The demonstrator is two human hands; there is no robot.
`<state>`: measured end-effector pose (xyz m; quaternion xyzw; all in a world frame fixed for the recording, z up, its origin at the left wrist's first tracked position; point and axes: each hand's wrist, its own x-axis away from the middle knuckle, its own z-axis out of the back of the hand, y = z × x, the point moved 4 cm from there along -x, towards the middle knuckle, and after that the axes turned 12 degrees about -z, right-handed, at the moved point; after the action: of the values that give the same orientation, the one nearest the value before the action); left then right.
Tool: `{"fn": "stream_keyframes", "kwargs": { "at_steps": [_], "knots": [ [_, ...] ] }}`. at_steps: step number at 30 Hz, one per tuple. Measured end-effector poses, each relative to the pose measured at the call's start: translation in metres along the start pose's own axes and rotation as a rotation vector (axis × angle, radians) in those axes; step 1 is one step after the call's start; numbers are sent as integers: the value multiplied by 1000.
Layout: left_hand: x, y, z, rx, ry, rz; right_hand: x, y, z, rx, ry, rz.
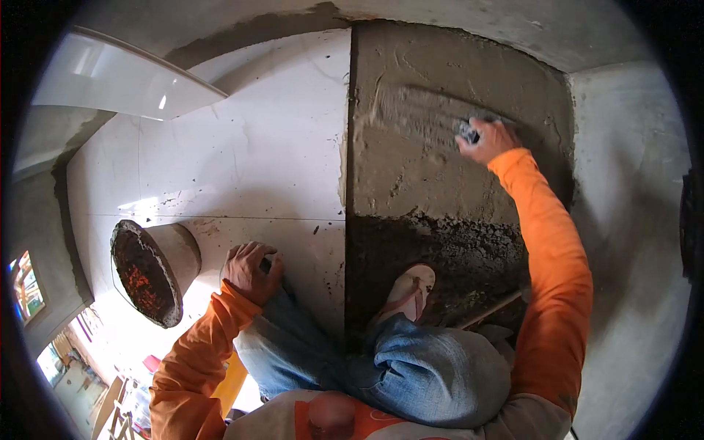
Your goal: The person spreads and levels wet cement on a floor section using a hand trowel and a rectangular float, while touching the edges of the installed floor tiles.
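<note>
My right hand (pixel 490 141) grips the handle of a mortar-smeared trowel (pixel 433 114), its long flat blade lying on a bed of wet grey mortar (pixel 411 176). The blade looks blurred, and its left end blends into the mortar. My right arm reaches far forward in an orange sleeve. My left hand (pixel 251 273) rests at my bent left knee with its fingers curled. Something small and dark shows between its thumb and fingers, too hidden to name.
Large white tiles (pixel 279 132) cover the floor to the left of the mortar. A mortar-crusted bucket (pixel 176 253) tilts beside my left hand. Dark rough ground (pixel 462 246) lies nearer me, with my sandalled foot (pixel 411 290) and a wooden handle (pixel 490 309). A grey wall (pixel 623 183) stands right.
</note>
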<state>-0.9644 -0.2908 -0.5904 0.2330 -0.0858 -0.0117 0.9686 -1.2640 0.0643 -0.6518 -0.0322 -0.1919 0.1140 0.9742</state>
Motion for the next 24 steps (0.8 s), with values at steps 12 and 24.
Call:
{"fn": "stream_keyframes", "kwargs": {
  "at_steps": [12, 24],
  "knots": [
    [-2, 4, 1, -4, -27, -17, 5, -8, -11, -452, -203, -226],
    [7, -3, -1, 11, 34, -40, 104, -9, -67, -326, -351, 80]
  ]
}}
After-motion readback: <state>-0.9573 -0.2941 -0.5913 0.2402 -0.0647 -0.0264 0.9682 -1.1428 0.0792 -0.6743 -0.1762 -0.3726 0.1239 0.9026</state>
